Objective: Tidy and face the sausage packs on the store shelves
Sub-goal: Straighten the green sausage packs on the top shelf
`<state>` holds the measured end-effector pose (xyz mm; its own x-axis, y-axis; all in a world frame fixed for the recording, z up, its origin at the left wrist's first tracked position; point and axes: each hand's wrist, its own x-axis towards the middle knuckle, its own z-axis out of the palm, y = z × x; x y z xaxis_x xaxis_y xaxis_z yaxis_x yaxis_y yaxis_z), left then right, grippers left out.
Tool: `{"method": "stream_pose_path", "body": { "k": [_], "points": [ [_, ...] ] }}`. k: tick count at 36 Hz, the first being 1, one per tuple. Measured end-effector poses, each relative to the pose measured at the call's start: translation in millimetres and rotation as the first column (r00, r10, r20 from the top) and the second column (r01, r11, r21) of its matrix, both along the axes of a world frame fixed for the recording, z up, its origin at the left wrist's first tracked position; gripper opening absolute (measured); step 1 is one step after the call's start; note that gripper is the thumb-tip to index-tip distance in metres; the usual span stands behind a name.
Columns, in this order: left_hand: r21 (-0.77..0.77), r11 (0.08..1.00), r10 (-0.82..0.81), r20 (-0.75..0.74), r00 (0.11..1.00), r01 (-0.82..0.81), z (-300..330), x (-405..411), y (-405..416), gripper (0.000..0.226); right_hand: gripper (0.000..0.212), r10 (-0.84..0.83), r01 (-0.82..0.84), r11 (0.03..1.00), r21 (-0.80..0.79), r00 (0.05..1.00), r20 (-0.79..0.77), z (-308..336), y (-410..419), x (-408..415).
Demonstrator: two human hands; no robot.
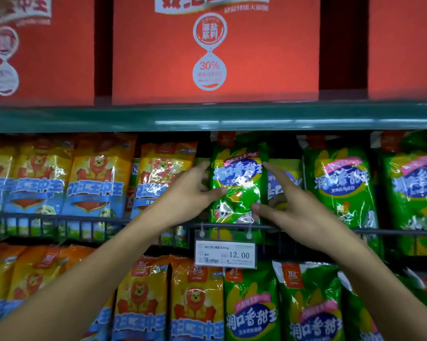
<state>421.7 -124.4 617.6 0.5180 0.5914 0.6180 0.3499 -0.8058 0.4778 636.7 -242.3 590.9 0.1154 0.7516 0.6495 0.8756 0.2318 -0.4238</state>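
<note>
A green sausage pack (237,178) stands upright on the middle shelf behind a black wire rail (60,217). My left hand (192,190) grips its left edge, thumb on the front and fingers round the side. My right hand (288,205) holds its right edge, forefinger up along the side and thumb touching the lower front. More green packs (340,185) stand to the right, yellow-and-blue lion packs (94,180) to the left. A further green pack (283,183) stands behind, partly hidden by my right hand.
A white price tag (224,254) reading 12.00 hangs from the rail below the held pack. Red cartons (215,50) fill the top shelf above a green shelf edge (207,119). The lower shelf holds yellow packs (195,306) and green packs (251,311).
</note>
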Motion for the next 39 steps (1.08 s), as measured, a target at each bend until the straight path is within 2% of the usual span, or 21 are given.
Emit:
{"method": "stream_pose_path", "body": {
  "k": [3, 6, 9, 11, 14, 16, 19, 21, 26, 29, 31, 35, 39],
  "points": [
    [0.054, 0.998, 0.028, -0.088, 0.996, -0.024, -4.1, -4.9, 0.4, 0.081, 0.092, 0.049, -0.049, 0.997, -0.064, 0.999, -0.001, -4.5, -1.2, -4.8],
    [0.100, 0.991, 0.102, -0.164, 0.981, -0.086, -11.8, -8.7, -0.2, 0.088, 0.090, 0.051, -0.048, 0.993, -0.108, 0.998, 0.022, -5.3, -3.4, -4.7],
    [0.163, 0.984, 0.088, -0.099, 0.991, -0.071, -17.4, -11.0, -3.8, 0.091, 0.090, 0.018, -0.015, 0.993, -0.119, 0.999, 0.027, -3.9, -4.5, -6.6],
    [0.270, 0.962, 0.052, -0.048, 0.997, -0.038, -23.3, -13.9, -7.1, 0.085, 0.090, -0.027, 0.033, 0.993, -0.113, 0.999, 0.047, -4.3, -5.2, -10.6],
    [0.494, 0.867, 0.087, -0.008, 0.996, -0.071, -25.0, -16.9, -9.0, 0.069, 0.084, -0.174, 0.165, 0.983, 0.081, 0.977, 0.126, -3.0, -5.8, -17.7],
    [0.567, 0.820, 0.115, -0.031, 0.993, -0.077, -19.2, -14.0, -7.1, 0.065, 0.079, -0.185, 0.136, 0.960, 0.246, 0.965, 0.187, 2.1, -5.8, -26.5],
    [0.577, 0.813, 0.186, -0.137, 0.973, -0.075, -8.2, -6.6, -1.0, 0.067, 0.075, -0.158, 0.092, 0.968, 0.235, 0.946, 0.283, 10.1, 4.1, -36.3],
    [0.603, 0.793, 0.252, -0.202, 0.946, -0.083, -4.0, -2.2, 4.1, 0.070, 0.075, -0.173, 0.133, 0.979, 0.155, 0.944, 0.281, 14.1, 11.3, -37.8],
    [0.628, 0.768, 0.336, -0.230, 0.913, -0.124, 2.5, 4.0, 8.9, 0.068, 0.076, -0.315, 0.287, 0.948, 0.136, 0.899, 0.305, 27.8, 23.8, -38.8],
    [0.635, 0.761, 0.353, -0.235, 0.905, -0.132, 8.0, 2.7, 7.9, 0.069, 0.087, -0.440, 0.440, 0.895, 0.075, 0.840, 0.317, 37.0, 29.3, -40.3],
    [0.645, 0.753, 0.366, -0.245, 0.898, -0.131, 9.4, 1.0, 6.9, 0.071, 0.100, -0.478, 0.485, 0.872, 0.062, 0.817, 0.323, 39.3, 29.1, -39.5],
    [0.621, 0.778, 0.300, -0.231, 0.926, -0.096, 0.4, -5.1, 7.1, 0.071, 0.102, -0.459, 0.449, 0.887, 0.106, 0.835, 0.305, 32.5, 23.2, -36.4],
    [0.648, 0.761, 0.209, -0.235, 0.949, -0.007, -17.7, -12.8, 3.8, 0.069, 0.094, -0.364, 0.301, 0.923, 0.241, 0.885, 0.290, 11.7, 11.3, -38.5]
  ]
}}
